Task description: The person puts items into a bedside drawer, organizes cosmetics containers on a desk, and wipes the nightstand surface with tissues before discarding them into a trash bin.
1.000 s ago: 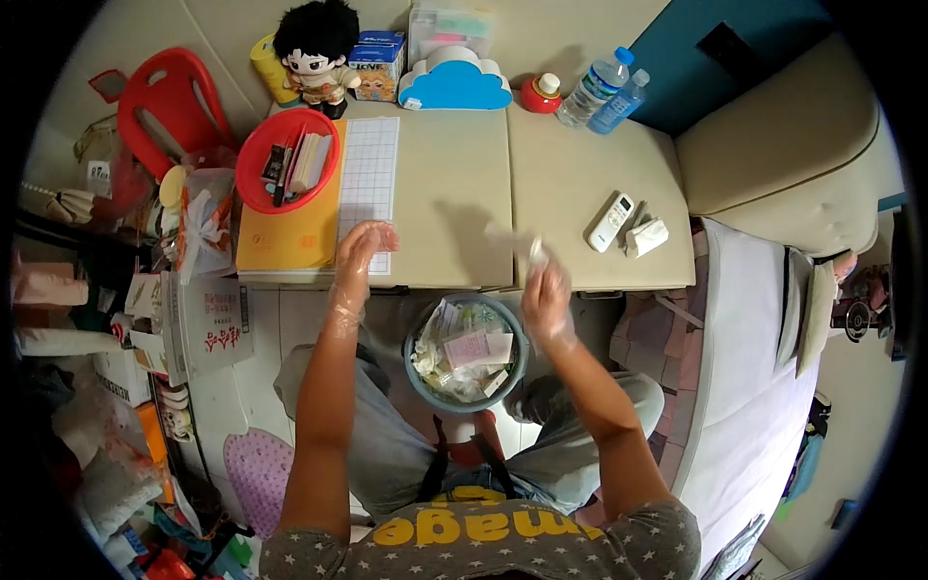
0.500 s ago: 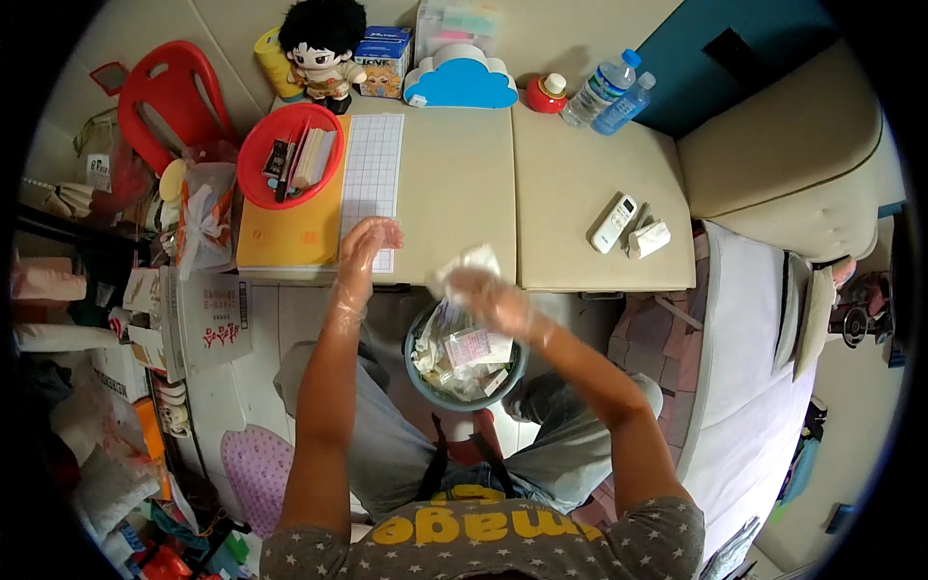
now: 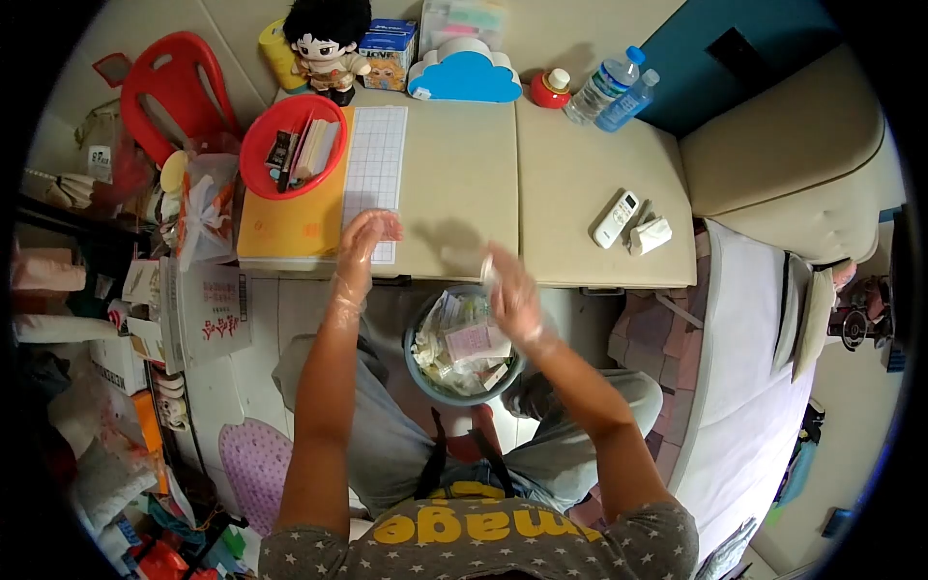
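Observation:
Both my hands wear clear plastic gloves. My left hand (image 3: 367,242) is at the table's front edge, over the lower end of the gridded paper (image 3: 377,145). Its fingers bend to the right, loosely apart from the thumb, and it holds nothing. My right hand (image 3: 512,300) is raised above the right side of the bin (image 3: 416,375), its fingers blurred and closed on a white tissue (image 3: 486,270), of which only a small part shows. Inside the bin lie crumpled white tissues, clear plastic and a pink-and-white packet (image 3: 470,342).
On the beige table (image 3: 459,174) are a red basket (image 3: 253,169) of small items, a yellow envelope (image 3: 290,227), a doll (image 3: 329,53), a blue cloud-shaped box (image 3: 464,77), bottles (image 3: 604,87), a white remote (image 3: 615,220) and a tissue pack (image 3: 650,235). A bed (image 3: 744,358) stands at the right.
My right hand has moved right and turned upward from the table edge above the bin, uncovering more of the bin's contents. Less of the white tissue shows. The left hand has barely moved.

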Available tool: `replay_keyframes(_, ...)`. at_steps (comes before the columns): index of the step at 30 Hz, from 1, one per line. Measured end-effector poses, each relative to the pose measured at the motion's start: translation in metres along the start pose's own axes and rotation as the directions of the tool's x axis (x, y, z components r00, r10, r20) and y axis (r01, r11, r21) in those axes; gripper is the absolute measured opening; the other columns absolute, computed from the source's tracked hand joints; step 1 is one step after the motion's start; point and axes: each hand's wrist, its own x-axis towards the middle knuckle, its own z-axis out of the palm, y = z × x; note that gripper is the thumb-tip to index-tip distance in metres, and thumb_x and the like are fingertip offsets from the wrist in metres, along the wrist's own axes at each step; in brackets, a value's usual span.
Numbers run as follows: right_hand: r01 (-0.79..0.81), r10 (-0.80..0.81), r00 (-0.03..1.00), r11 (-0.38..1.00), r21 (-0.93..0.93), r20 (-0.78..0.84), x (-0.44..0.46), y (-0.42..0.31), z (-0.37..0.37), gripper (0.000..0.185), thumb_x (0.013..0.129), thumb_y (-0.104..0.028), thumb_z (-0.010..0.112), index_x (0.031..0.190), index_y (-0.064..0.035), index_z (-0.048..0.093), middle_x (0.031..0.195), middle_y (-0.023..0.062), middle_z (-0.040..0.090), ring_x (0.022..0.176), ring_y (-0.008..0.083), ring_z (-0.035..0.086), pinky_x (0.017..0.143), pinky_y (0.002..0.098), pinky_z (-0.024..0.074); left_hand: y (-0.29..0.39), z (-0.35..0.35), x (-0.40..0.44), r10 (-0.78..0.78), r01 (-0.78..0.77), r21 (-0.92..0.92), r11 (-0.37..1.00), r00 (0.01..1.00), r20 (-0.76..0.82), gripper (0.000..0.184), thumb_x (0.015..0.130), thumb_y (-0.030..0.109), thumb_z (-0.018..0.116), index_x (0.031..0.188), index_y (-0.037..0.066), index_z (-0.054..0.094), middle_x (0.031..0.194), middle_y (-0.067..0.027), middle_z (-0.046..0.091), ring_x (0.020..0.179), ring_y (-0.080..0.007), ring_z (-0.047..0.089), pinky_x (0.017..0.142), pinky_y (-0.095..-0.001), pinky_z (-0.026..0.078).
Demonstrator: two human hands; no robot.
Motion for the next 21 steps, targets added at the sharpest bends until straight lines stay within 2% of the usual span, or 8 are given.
replay_keyframes(7,-0.040,-0.002,0.937,0.993,-0.114,-0.348,0.168,0.064,0.054,0.034,0.087,-0.011,0.046,0.119,-0.0002,0.048,0.123,0.0177,0.048,0.117,0.0338,0.041,0.099,0.0396,0.0339,0.009,-0.003,0.000,-0.004,0.007,0.057,0.998,0.999,-0.045,0.031,0.089,0.026,0.047,0.094,-0.002,0.056,0.087,-0.0091,0.059,0.080,-0.0170,0.057,0.076,-0.0318,0.047)
replay_keyframes(9,-0.145,0.491,0.867,0.405,0.903,-0.081,0.187,0.077,0.085,0.033,0.088,-0.009,0.041,0.120,-0.0001,0.047,0.129,0.0174,0.042,0.120,0.0339,0.038,0.100,0.0381,0.0334,0.010,-0.005,0.001,-0.016,0.016,0.011,1.000,0.999,-0.032,0.027,0.089,0.023,0.048,0.095,-0.002,0.057,0.088,-0.0079,0.060,0.081,-0.0155,0.058,0.076,-0.0300,0.047)
replay_keyframes(10,-0.147,0.490,0.868,0.404,0.903,-0.078,0.189,0.077,0.084,0.033,0.088,-0.009,0.041,0.120,-0.0001,0.047,0.129,0.0174,0.042,0.120,0.0339,0.038,0.100,0.0381,0.0334,0.010,-0.004,0.002,-0.016,0.016,0.004,1.000,0.999,-0.045,0.027,0.089,0.023,0.048,0.095,-0.002,0.057,0.088,-0.0081,0.060,0.082,-0.0156,0.058,0.076,-0.0302,0.047)
replay_keyframes(11,-0.121,0.098,0.991,0.948,0.294,0.092,0.192,0.079,0.081,0.034,0.090,-0.013,0.038,0.120,-0.0019,0.048,0.128,0.0150,0.045,0.123,0.0301,0.035,0.101,0.0354,0.0317,0.010,-0.003,0.003,-0.015,0.015,-0.001,1.000,0.998,-0.058,0.027,0.089,0.023,0.048,0.095,-0.002,0.057,0.089,-0.0082,0.060,0.082,-0.0157,0.058,0.076,-0.0304,0.047)
replay_keyframes(12,0.294,-0.068,0.871,0.865,-0.406,0.487,0.194,0.079,0.081,0.035,0.092,-0.017,0.034,0.121,-0.0036,0.048,0.127,0.0126,0.047,0.126,0.0264,0.032,0.102,0.0327,0.0299,0.010,-0.003,0.003,-0.014,0.014,0.000,1.000,0.998,-0.061,0.027,0.089,0.023,0.048,0.095,-0.002,0.057,0.089,-0.0082,0.060,0.082,-0.0157,0.058,0.076,-0.0304,0.047)
replay_keyframes(14,0.197,-0.046,0.922,0.910,-0.365,0.384,0.186,0.085,0.097,0.034,0.090,-0.013,0.037,0.122,-0.0053,0.048,0.129,0.0129,0.046,0.126,0.0251,0.032,0.103,0.0331,0.0287,0.011,-0.001,0.003,-0.004,0.005,0.024,1.000,0.999,-0.035,0.027,0.089,0.022,0.048,0.095,-0.002,0.057,0.088,-0.0081,0.060,0.081,-0.0156,0.058,0.076,-0.0305,0.047)
replay_keyframes(18,-0.181,0.003,0.928,0.878,0.443,0.372,0.137,0.115,0.118,0.036,0.088,-0.013,0.041,0.122,-0.0043,0.047,0.130,0.0140,0.044,0.125,0.0264,0.034,0.104,0.0348,0.0286,0.012,0.003,0.002,-0.021,0.024,0.067,0.997,0.999,-0.047,0.035,0.089,0.031,0.047,0.094,-0.002,0.057,0.086,-0.0099,0.059,0.080,-0.0175,0.058,0.075,-0.0337,0.047)
replay_keyframes(21,0.258,-0.233,0.778,0.965,0.041,0.583,0.099,0.067,0.062,0.041,0.090,-0.016,0.041,0.129,-0.0032,0.038,0.133,0.0104,0.042,0.127,0.0216,0.033,0.105,0.0326,0.0278,0.008,0.001,0.002,-0.030,0.031,0.063,0.998,0.999,-0.016,0.034,0.089,0.031,0.047,0.094,-0.002,0.057,0.086,-0.0095,0.059,0.080,-0.0175,0.057,0.076,-0.0338,0.047)
